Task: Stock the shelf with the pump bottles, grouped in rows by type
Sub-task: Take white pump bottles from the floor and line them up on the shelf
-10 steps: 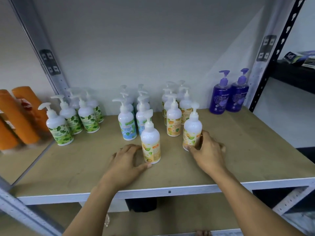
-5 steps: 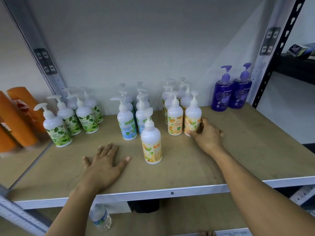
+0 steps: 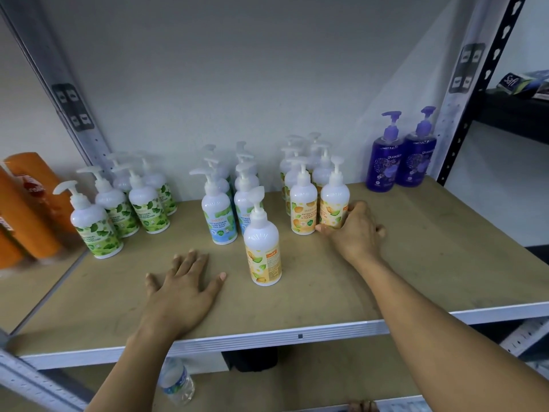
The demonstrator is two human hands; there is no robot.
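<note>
An orange-label pump bottle (image 3: 333, 200) stands upright at the front of the orange-label group (image 3: 300, 173), just beside another of its kind (image 3: 303, 203). The right hand (image 3: 355, 230) is curled around this bottle's lower right side, fingers touching the label and thumb lying along the shelf board in front of its base; whether the grasp is firm cannot be told.

Nearer the shelf edge and to the left of that hand, a lone orange-label bottle (image 3: 263, 249) stands upright, apart from its group. The left hand (image 3: 185, 285) lies flat with fingers spread on the shelf board (image 3: 416, 263), just left of this lone bottle, touching nothing else.

Beyond the left hand stand blue-label bottles (image 3: 219, 209) in rows, and farther left green-label bottles (image 3: 118, 209). Two purple bottles (image 3: 401, 156) stand at the back, well right of the right hand.
</note>
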